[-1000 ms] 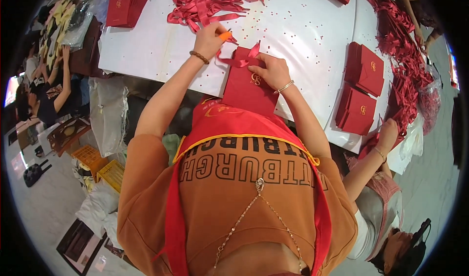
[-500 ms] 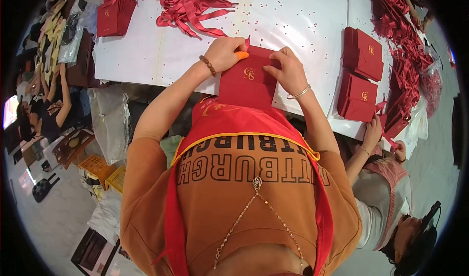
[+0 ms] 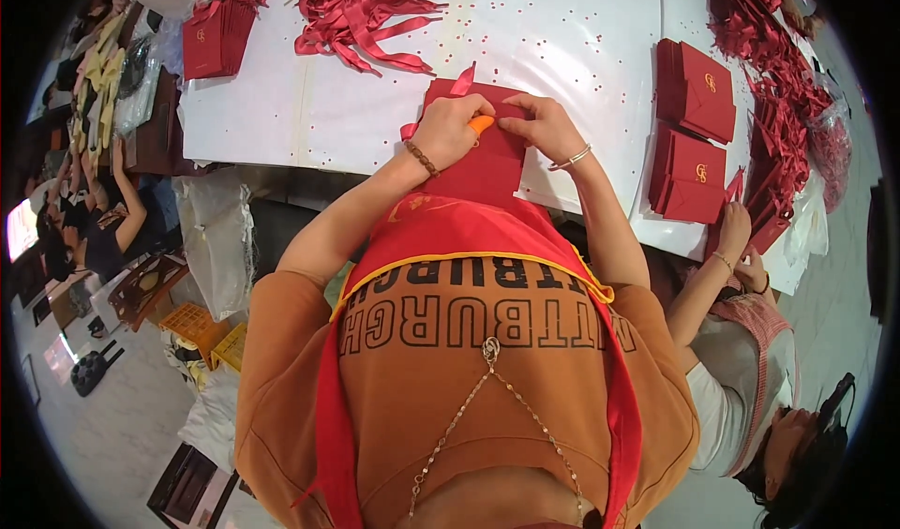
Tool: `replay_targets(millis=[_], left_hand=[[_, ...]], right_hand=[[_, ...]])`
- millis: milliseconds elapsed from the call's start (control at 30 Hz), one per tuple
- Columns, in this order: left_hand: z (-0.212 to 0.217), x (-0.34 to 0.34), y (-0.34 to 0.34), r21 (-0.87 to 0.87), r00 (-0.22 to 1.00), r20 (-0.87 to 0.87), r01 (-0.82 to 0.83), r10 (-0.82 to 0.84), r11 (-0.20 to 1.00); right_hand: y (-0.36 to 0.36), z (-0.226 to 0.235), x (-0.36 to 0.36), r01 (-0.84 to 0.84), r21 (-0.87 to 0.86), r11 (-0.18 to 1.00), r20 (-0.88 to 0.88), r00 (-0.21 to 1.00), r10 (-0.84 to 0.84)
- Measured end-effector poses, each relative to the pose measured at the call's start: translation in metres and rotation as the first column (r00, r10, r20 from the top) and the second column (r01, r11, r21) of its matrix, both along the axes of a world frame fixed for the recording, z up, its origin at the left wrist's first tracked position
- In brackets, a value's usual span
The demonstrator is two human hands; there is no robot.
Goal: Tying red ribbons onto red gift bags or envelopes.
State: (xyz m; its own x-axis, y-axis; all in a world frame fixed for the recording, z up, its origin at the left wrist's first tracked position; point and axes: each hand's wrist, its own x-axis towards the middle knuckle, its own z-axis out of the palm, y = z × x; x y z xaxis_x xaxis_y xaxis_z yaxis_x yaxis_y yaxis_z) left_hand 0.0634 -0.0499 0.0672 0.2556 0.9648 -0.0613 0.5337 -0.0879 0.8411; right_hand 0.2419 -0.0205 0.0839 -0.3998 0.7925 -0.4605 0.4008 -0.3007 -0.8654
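A flat red paper bag (image 3: pixel 491 175) with gold lettering lies at the table's near edge, reaching over my red apron. On its upper part my left hand (image 3: pixel 448 135) is closed, an orange finger cot (image 3: pixel 481 123) on its thumb. Thumb and forefinger of my right hand (image 3: pixel 551 135) pinch at the bag close beside the orange tip. A red ribbon end (image 3: pixel 463 80) sticks up past my left knuckles, and another bit shows left of that hand. The stretch between them is hidden, so whether my fingers also grip ribbon is unclear.
Loose red ribbons (image 3: pixel 366 14) lie in a heap beyond my left hand. Red bags (image 3: pixel 217 40) stand at far left; two more stacks (image 3: pixel 692 173) lie on the right. Red scraps dot the white table (image 3: pixel 253 121). A co-worker's hands (image 3: pixel 736 234) handle ribboned bags at right.
Both hands have moved in over the bag and closer together, covering most of its gold lettering. A bit of ribbon now shows left of my left hand. The co-worker's hands have shifted slightly.
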Motion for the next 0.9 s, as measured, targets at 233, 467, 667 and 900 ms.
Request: replay_targets(millis=[233,467,667,900], left_hand=[[0.001,0.008,0.0,0.015,0.998,0.028,-0.051,0.05,0.999],[0.012,0.01,0.01,-0.274,0.987,0.078,-0.113,0.139,0.955],[0.012,0.015,0.005,-0.361,0.961,0.145,-0.17,0.235,0.917],[0.006,0.018,-0.003,-0.562,0.77,0.409,-0.21,0.489,0.8]], right_hand=[[0.001,-0.011,0.006,-0.048,-0.019,0.999,-0.031,0.998,0.047],[-0.007,-0.018,0.002,-0.126,0.398,0.909,0.096,0.991,0.096],[-0.013,-0.014,0.0,0.035,0.32,0.947,0.031,0.998,-0.048],[-0.012,-0.007,-0.002,-0.036,0.376,0.926,0.083,0.997,0.005]])
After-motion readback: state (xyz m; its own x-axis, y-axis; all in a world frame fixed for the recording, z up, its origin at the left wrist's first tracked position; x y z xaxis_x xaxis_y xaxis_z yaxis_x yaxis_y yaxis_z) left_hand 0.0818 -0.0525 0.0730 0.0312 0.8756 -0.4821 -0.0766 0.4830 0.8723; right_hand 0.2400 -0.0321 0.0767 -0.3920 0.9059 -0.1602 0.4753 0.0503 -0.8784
